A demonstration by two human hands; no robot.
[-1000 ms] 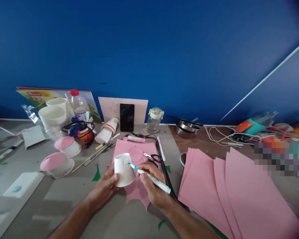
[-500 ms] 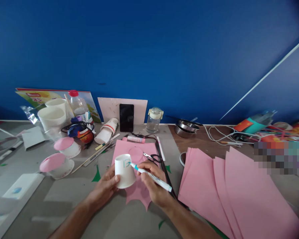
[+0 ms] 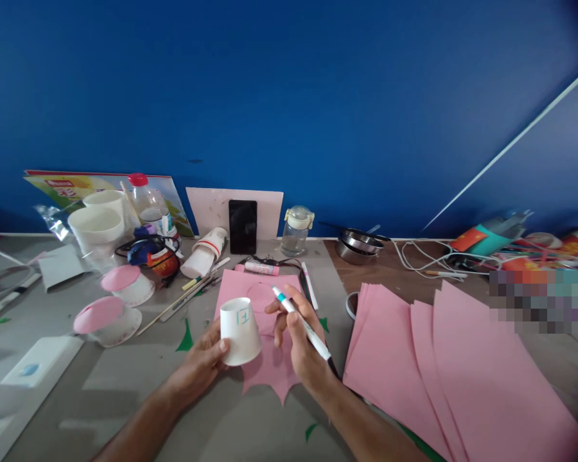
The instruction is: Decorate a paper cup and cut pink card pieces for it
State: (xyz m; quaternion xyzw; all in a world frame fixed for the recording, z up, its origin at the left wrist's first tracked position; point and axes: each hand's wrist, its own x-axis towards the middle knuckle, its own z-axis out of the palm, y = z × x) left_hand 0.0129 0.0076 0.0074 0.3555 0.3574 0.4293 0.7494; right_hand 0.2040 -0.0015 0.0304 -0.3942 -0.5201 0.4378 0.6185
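The left hand (image 3: 205,359) pinches the cup (image 3: 243,343) at eight o'clock, leaving its marked side open toward the right hand (image 3: 304,359)'s pinched pen (image 3: 315,340).

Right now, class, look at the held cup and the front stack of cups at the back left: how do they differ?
The held cup is turned narrow end up, while the front stack has its mouth up. The held cup has blue-green lines drawn on its side; none can be seen on the front stack. The left hand holds the held cup, whereas the front stack stands unheld. Both are white and tapered.
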